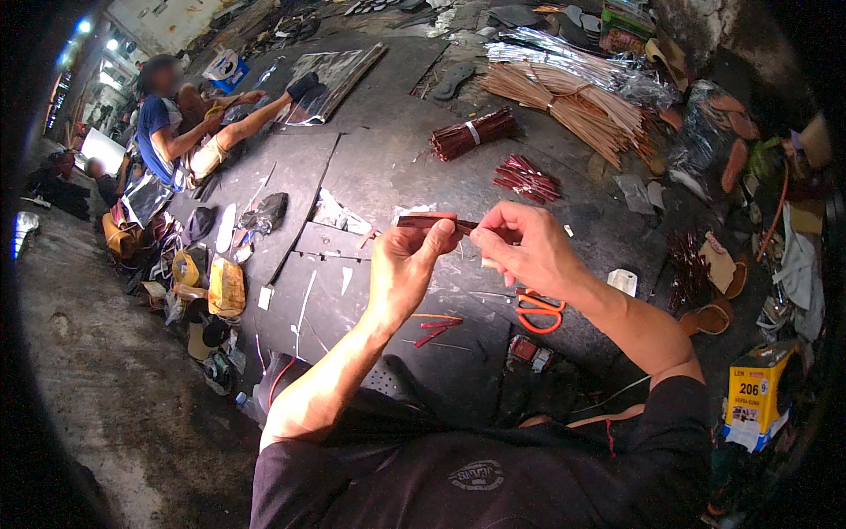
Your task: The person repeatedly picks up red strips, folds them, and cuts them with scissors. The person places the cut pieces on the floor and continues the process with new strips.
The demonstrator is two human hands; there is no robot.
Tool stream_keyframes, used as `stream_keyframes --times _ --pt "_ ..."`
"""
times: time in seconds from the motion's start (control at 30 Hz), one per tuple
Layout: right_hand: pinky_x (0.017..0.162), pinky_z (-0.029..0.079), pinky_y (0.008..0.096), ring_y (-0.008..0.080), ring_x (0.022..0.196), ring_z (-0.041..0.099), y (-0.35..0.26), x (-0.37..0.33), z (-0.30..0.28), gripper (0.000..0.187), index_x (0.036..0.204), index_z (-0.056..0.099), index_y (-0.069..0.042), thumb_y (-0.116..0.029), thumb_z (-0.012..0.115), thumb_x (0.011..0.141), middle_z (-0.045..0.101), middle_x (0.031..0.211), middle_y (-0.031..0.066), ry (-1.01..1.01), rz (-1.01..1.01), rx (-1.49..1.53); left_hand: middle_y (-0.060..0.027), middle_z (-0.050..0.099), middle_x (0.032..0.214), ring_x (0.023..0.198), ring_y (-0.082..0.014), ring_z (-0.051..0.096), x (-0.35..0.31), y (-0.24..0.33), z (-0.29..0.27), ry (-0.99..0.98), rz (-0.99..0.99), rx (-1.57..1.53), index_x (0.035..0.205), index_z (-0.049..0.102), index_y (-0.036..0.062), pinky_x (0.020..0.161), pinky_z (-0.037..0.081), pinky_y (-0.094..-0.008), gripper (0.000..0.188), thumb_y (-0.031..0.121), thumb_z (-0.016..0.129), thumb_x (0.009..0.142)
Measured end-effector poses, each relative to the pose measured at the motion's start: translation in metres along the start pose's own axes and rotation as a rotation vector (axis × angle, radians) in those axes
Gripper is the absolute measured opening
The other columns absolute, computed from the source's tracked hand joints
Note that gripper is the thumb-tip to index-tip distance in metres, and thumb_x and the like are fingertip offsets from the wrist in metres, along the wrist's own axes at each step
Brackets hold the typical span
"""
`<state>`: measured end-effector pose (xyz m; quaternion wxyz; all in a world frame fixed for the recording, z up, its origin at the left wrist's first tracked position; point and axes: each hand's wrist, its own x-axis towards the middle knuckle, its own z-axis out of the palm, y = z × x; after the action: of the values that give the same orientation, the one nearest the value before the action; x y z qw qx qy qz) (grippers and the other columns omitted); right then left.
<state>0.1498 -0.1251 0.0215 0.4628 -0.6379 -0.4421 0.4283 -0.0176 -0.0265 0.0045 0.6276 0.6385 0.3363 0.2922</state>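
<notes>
Dk shirt (pixel 493 480) closest; L hand (pixel 401 269) grip closed on dk-red strips (pixel 416 222), R hand (pixel 533 247) pinches R end.

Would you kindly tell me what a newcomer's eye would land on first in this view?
Probably the dark red strips near the centre, gripped in the left hand, with the right hand's fingertips at their right end. The orange-handled scissors stand out on the dark surface just below the right hand. Next might come the large tan bundle at upper right and the yellow container at lower right.
</notes>
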Motion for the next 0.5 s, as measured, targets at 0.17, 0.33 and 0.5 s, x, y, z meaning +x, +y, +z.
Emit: stream_keyframes --times 0.17,0.33,0.5 --pt "0.045 0.045 0.0280 0.0096 0.050 0.056 0.002 0.000 -0.007 0.025 0.091 0.063 0.002 -0.023 0.064 0.094 0.063 0.067 0.0041 -0.006 -0.036 -0.028 -0.0127 0.074 0.091 0.085 -0.0139 0.069 -0.001 0.006 -0.002 -0.001 0.000 -0.012 0.108 0.069 -0.0045 0.079 0.055 -0.0265 0.032 0.025 0.067 0.095" --pt "0.045 0.045 0.0274 0.0098 0.051 0.057 0.010 0.005 -0.006 0.024 0.092 0.064 0.002 -0.023 0.065 0.094 0.064 0.069 0.0042 -0.033 -0.039 -0.001 -0.0118 0.074 0.087 0.082 -0.0134 0.069 -0.002 0.007 -0.002 0.021 -0.003 0.068 0.108 0.069 -0.0032 0.076 0.055 -0.0262 0.030 0.024 0.067 0.095" --pt "0.049 0.048 0.0312 0.0153 0.058 0.063 0.017 0.010 -0.004 0.024 0.090 0.064 0.001 -0.023 0.067 0.091 0.065 0.071 0.0076 -0.052 -0.038 0.034 -0.0103 0.073 0.086 0.080 -0.0129 0.069 -0.003 0.001 0.000 0.052 0.023 0.074 0.104 0.068 -0.0030 0.074 0.055 -0.0254 0.022 0.017 0.067 0.094"
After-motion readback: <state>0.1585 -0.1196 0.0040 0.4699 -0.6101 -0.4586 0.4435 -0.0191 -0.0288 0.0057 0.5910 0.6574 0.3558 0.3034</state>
